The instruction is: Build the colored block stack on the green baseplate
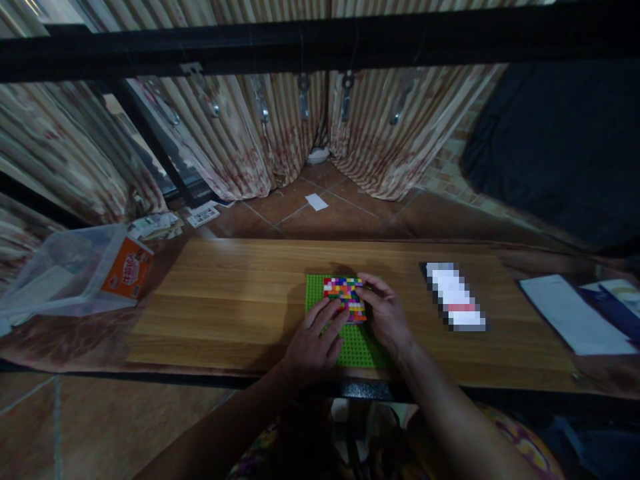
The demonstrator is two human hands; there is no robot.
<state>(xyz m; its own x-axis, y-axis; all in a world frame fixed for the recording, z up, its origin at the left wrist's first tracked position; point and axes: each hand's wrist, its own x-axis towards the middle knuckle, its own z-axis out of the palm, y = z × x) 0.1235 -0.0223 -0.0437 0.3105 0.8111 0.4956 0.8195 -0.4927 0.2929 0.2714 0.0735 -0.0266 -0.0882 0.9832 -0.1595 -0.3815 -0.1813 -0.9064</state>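
A green studded baseplate [361,352] lies near the front edge of the wooden table. On its upper part is a flat block of many-coloured toy bricks [345,291], tightly packed. My left hand [314,341] rests over the block's lower left, its fingers apart and lying on the bricks. At the upper right corner of the block, my right hand [386,312] has thumb and fingers curled round the edge, gripping it. Both hands cover parts of the block and the plate. Whether a single loose brick sits under the right fingertips is hidden.
A phone [455,297] with a blurred screen lies right of the plate on the table [225,293]. Papers [575,313] are at the far right. A clear plastic bin [90,253] with an orange label stands left. Curtains [240,147] hang behind a dark bar [310,43].
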